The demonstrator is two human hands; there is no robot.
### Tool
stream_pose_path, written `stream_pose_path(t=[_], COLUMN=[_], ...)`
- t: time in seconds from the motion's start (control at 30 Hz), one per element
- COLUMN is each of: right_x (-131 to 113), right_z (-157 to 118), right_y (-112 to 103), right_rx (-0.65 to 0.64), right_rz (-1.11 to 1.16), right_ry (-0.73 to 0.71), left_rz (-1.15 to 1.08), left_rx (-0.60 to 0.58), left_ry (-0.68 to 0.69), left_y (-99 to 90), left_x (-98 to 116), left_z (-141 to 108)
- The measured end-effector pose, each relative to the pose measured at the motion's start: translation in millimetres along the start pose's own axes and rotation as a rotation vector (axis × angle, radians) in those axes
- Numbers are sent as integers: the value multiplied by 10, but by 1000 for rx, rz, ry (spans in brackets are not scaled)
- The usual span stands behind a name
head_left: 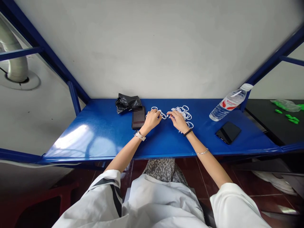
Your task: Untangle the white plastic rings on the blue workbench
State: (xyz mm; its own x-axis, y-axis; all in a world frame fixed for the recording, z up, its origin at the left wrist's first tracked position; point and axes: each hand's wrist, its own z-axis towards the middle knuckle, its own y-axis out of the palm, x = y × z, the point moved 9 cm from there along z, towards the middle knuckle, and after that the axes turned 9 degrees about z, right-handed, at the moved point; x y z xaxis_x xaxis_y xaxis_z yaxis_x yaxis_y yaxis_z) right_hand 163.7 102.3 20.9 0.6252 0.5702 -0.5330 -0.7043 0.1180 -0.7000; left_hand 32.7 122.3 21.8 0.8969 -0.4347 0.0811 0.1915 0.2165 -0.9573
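Note:
A pile of thin white plastic rings (187, 116) lies on the blue tabletop, beside and partly under my right hand (178, 121). The fingers of that hand are bent together at the pile's left side, with a small white piece at their tips that looks like part of a ring. My left hand (152, 120) is closed, its fingers curled down over a smaller group of white rings (163, 115). What its fingertips hold, if anything, is hidden beneath the hand. A dark phone-like device (138, 117) lies just left of my left hand.
A crumpled black plastic bag (127, 103) sits at the table's back edge. To the right are a water bottle (229, 104) and a black phone (228, 132). Blue frame bars (74, 98) rise at both sides. Bright green pieces (292, 119) lie on the dark surface at far right.

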Motion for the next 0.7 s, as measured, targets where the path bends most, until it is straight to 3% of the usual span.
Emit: stream_pose_path(t=[0.23,0.47,0.7], right_x=[-142,-123,-8], right_z=[10,4,4], right_y=[-60,-80,-37], right_rx=[39,52,81], right_rz=[88,172,459], right_ry=[-74,-12,81], left_rz=[-27,-119,-291], left_rx=[28,125,143], left_ry=[21,99,227], left_y=[-29,-38,-72], left_x=[22,85,209], left_z=[-5,-34,-59])
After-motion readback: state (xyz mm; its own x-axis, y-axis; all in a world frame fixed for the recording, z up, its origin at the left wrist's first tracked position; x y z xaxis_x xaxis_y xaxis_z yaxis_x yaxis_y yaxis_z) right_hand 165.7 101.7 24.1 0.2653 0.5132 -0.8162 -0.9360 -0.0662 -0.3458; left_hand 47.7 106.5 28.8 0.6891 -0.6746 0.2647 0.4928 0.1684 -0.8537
